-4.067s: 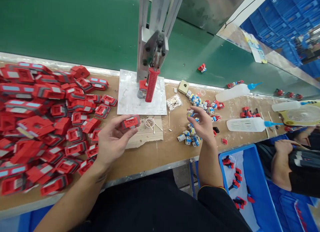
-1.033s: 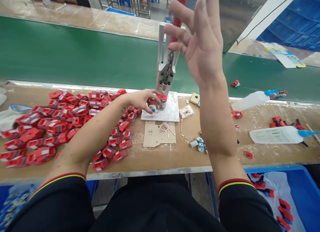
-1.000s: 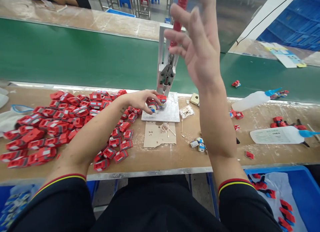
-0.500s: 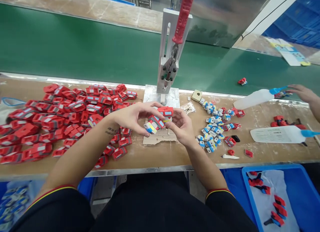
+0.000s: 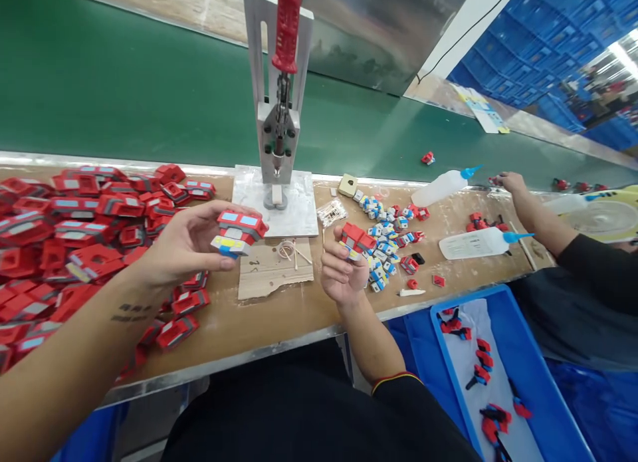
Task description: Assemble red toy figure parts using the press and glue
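Note:
My left hand (image 5: 187,246) holds a red toy part (image 5: 238,232) with blue, grey and yellow panels, raised above the wooden bench (image 5: 279,309). Right of it, my right hand (image 5: 341,272) grips another red toy piece (image 5: 357,240) over the bench, close to a scatter of small blue, white and yellow parts (image 5: 386,232). Behind and between the hands stands a hand press (image 5: 277,126) with its red handle (image 5: 286,26) upright, on a metal base plate (image 5: 304,209).
A big heap of red parts (image 5: 74,236) fills the left of the bench. A cardboard piece (image 5: 272,269) lies in front of the press. Glue bottles (image 5: 478,242) sit to the right, where another person's arm (image 5: 538,213) reaches. A green conveyor (image 5: 149,103) runs behind; a blue bin (image 5: 503,375) stands below right.
My hands have come apart: the left keeps one red part and moved left, the right carries another red piece rightward. The view has swung right. The other person's arm reaches farther in.

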Motion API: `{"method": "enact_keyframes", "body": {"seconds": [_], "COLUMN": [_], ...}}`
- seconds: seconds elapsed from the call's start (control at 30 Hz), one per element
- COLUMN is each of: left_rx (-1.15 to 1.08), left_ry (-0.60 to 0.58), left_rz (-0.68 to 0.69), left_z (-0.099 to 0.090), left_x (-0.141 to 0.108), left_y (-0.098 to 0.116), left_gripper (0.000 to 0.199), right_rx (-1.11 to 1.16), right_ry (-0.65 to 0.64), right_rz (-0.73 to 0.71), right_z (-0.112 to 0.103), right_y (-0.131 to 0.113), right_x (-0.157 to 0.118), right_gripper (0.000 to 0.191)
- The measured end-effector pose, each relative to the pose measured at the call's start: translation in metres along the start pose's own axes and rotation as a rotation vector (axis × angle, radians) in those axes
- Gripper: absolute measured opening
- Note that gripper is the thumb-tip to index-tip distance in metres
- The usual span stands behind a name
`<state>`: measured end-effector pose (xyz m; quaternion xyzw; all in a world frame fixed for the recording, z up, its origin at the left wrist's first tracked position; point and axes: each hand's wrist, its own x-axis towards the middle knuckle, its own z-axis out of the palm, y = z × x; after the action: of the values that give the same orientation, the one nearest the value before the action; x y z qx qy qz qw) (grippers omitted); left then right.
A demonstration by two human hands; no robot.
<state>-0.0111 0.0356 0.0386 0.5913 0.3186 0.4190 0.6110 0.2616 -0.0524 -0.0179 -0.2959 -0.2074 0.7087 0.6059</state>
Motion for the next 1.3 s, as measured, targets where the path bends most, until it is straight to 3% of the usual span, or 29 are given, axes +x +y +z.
{"method": "enact_keyframes", "body": {"seconds": [0.17, 0.27, 0.33, 0.47, 0.57, 0.67, 0.83, 0.93, 1.0, 1.1, 1.2, 1.3], "left_rx": [-0.225, -0.323, -0.350, -0.372, -0.305, -0.182, 0.041, 0.215, 0.325, 0.438, 0.488, 0.528], "left_ry": [0.068, 0.128, 0.171, 0.215, 0.257, 0.295, 0.274, 0.224, 0.193, 0.172, 0.164, 0.146], "left_rz": [-0.123, -0.165, -0.183, -0.193, -0.138, -0.038, 0.029, 0.045, 0.076, 0.107, 0.116, 0.119], "left_z": [0.003, 0.001, -0.002, -0.005, -0.005, -0.008, -0.017, -0.019, -0.019, -0.019, -0.020, -0.021], "left_x": [-0.002, -0.001, 0.000, 0.009, 0.021, 0.038, 0.068, 0.085, 0.096, 0.108, 0.112, 0.112], "left_y": [-0.011, -0.017, -0.019, -0.028, -0.042, -0.058, -0.074, -0.076, -0.076, -0.075, -0.076, -0.078], "left_gripper": [0.056, 0.054, 0.058, 0.062, 0.063, 0.067, 0.071, 0.060, 0.057, 0.061, 0.063, 0.061], "right_rx": [-0.062, -0.334, -0.661, -1.491, -1.994, -2.118, -2.144, -2.063, -1.851, -1.455, -1.303, -1.302], "right_ry": [-0.007, -0.020, -0.017, 0.022, -0.005, -0.021, -0.004, 0.050, 0.057, -0.021, -0.163, -0.278], "right_rz": [-0.010, -0.047, -0.152, -0.406, -0.358, -0.261, -0.220, -0.374, -0.659, -1.055, -1.134, -1.048], "right_z": [-0.008, -0.018, -0.026, -0.033, -0.027, -0.022, -0.035, -0.034, -0.014, 0.047, 0.119, 0.164], "right_y": [-0.003, -0.029, -0.058, -0.113, -0.127, -0.117, -0.110, -0.130, -0.146, -0.157, -0.145, -0.126], "right_x": [-0.003, 0.016, 0.049, 0.152, 0.220, 0.253, 0.258, 0.256, 0.249, 0.221, 0.189, 0.176], "right_gripper": [0.039, 0.043, 0.045, 0.047, 0.053, 0.053, 0.062, 0.070, 0.062, 0.048, 0.047, 0.056]}}
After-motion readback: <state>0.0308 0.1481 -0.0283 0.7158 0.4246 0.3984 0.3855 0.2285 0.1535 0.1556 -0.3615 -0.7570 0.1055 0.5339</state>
